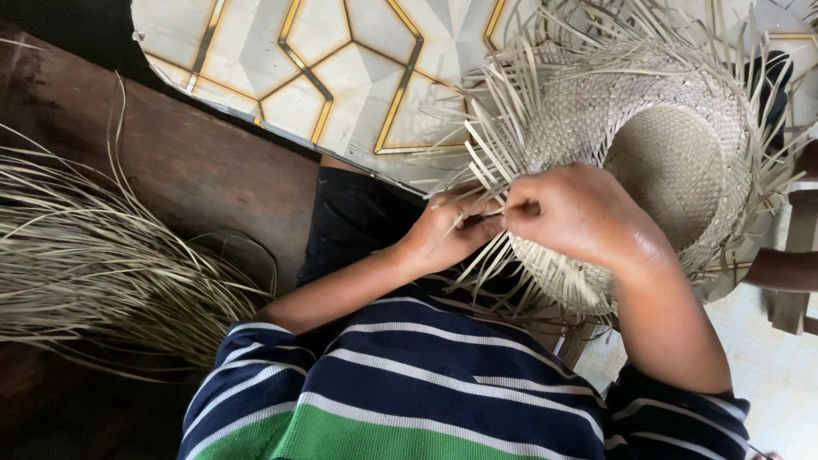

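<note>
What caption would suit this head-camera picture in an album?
Two hands, left hand and right hand, pinch pale strips at the rim of a half-woven straw hat, loose straw bundle alongside.

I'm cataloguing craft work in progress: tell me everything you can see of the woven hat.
The woven hat is pale, straw-coloured, plaited from flat narrow strips. It lies with its hollow crown facing the camera, a tight weave inside. The brim is unfinished: loose strip ends stick out all around the edge. It rests at the person's lap, over a patterned floor. The left hand and right hand both grip strips at its near edge.
</note>
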